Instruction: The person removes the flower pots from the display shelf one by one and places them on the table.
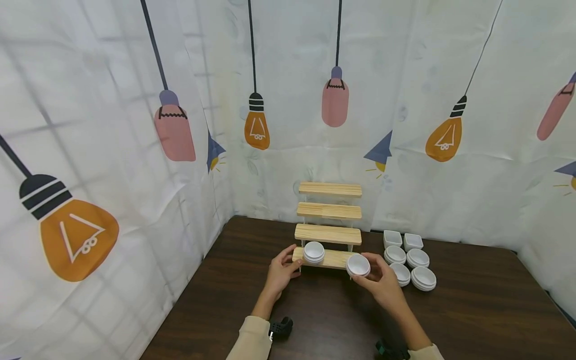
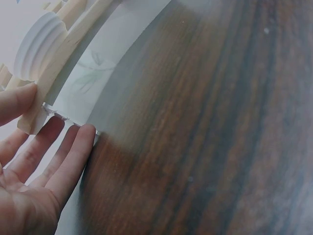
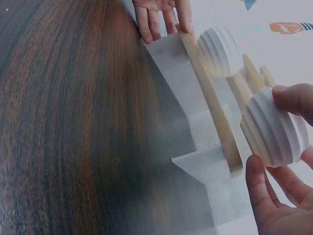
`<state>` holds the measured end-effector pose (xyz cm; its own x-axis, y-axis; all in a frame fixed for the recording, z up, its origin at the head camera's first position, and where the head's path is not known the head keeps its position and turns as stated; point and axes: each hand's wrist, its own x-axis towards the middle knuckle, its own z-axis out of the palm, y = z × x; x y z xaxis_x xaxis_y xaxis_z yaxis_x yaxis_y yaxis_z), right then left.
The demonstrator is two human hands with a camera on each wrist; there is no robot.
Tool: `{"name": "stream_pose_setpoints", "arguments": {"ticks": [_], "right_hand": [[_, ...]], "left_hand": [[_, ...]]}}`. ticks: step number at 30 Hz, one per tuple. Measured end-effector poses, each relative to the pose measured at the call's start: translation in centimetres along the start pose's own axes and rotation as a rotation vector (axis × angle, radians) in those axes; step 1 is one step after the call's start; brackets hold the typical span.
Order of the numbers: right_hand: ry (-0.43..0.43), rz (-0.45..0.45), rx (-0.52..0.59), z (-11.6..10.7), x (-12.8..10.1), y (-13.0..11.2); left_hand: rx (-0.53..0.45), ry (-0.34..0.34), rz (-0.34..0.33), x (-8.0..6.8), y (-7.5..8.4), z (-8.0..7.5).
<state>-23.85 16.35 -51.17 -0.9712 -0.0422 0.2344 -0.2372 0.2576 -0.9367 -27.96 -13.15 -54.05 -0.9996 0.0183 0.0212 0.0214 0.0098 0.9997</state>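
My right hand (image 1: 382,285) pinches a small white ribbed bowl (image 1: 358,265) between thumb and fingers, holding it at the right end of the lowest step of the wooden stepped rack (image 1: 328,232). My left hand (image 1: 282,272) lies mostly open, thumb and straight fingers touching the left end of that same step, just beside a short stack of white bowls (image 1: 314,252) sitting on it. To the right of the rack, on the dark wooden table (image 1: 472,310), stand more stacked white dishes (image 1: 410,260), round ones nearer me and square ones farther back.
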Motion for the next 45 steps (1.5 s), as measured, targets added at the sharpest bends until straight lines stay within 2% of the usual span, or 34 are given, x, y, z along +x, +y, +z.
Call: {"name": "stream_pose_setpoints", "arguments": {"ticks": [15,31,45], "right_hand": [[0.02,0.048,-0.037,-1.1,-0.6,-0.1],[0.059,0.014,-0.033,-2.0,-1.3,0.7],[0.045,0.028,-0.047,-3.3,-2.2,1.3]], "left_hand": [[0.035,0.003,0.013,0.0,0.0,0.0],[0.003,-0.007,0.003,0.0,0.0,0.0],[0.002,-0.008,0.001,-0.1,0.3,0.0]]}}
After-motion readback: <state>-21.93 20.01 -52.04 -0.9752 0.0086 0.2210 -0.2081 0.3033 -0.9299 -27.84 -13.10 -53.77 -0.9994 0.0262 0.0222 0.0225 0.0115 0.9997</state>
